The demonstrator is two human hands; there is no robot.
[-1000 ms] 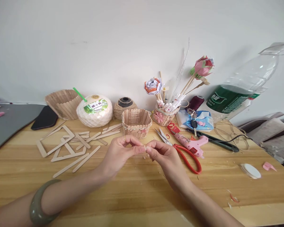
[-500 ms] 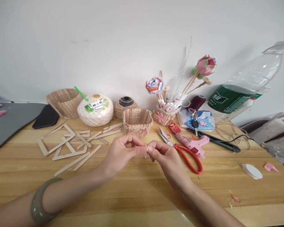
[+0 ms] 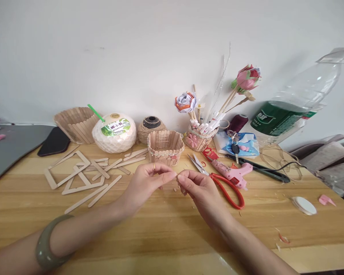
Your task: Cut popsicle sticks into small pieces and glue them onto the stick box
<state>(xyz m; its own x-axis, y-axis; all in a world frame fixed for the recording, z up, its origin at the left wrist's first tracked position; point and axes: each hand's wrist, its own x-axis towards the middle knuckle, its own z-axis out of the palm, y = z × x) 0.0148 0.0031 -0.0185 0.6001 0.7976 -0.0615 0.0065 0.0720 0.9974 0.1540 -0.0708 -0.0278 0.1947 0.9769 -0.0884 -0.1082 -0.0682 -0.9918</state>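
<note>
My left hand (image 3: 147,183) and my right hand (image 3: 197,189) meet fingertip to fingertip above the wooden table (image 3: 160,236). Both pinch a tiny pale piece (image 3: 177,176) between thumb and forefinger; it is too small to name. A green bangle (image 3: 46,244) circles my left wrist and a ring sits on a left finger. Just behind the hands stands a small basket of craft sticks (image 3: 165,147). Red-handled scissors (image 3: 218,183) lie right beside my right hand.
Loose craft sticks and stick frames (image 3: 83,175) lie at the left. Along the wall stand a stick fan bowl (image 3: 74,124), a coconut drink (image 3: 114,132), a twine ball (image 3: 151,128), a paper-flower holder (image 3: 199,137) and a cut plastic bottle (image 3: 298,103). A pink glue gun (image 3: 232,172) lies right.
The pinched fingertips have risen slightly and stay together; the view shifted a little. Nothing on the table has moved.
</note>
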